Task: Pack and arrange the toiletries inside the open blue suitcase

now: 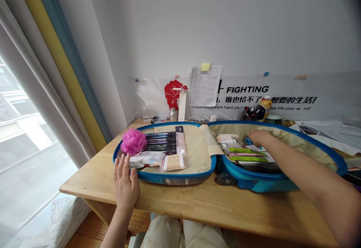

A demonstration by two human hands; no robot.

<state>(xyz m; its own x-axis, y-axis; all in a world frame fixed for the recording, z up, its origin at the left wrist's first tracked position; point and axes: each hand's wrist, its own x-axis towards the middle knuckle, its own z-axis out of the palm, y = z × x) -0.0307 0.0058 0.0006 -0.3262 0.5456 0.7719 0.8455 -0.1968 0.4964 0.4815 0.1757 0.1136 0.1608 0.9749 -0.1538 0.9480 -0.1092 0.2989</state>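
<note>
An open blue suitcase (180,180) lies on the wooden desk with both halves facing up. My left hand (126,182) rests open against the near left rim, fingers stretched out. Close to it in the left half are a pink bath puff (133,141), a white plastic packet (146,159), a bag of cotton swabs (173,162) and several dark packaged toothbrushes (160,142). My right hand (258,137) reaches into the right half, its fingers closed at a small blue object (248,141), mostly hidden. Beside it lie white tubes (228,141) and green and pink sachets (248,154).
A white desk lamp (182,105), a metal bottle (173,114) and a yellow drink bottle (264,108) stand behind the suitcase. Papers (324,129) and cables lie at the back right. A curtain (62,63) hangs beside the window. The desk (93,176) ends just before my knees.
</note>
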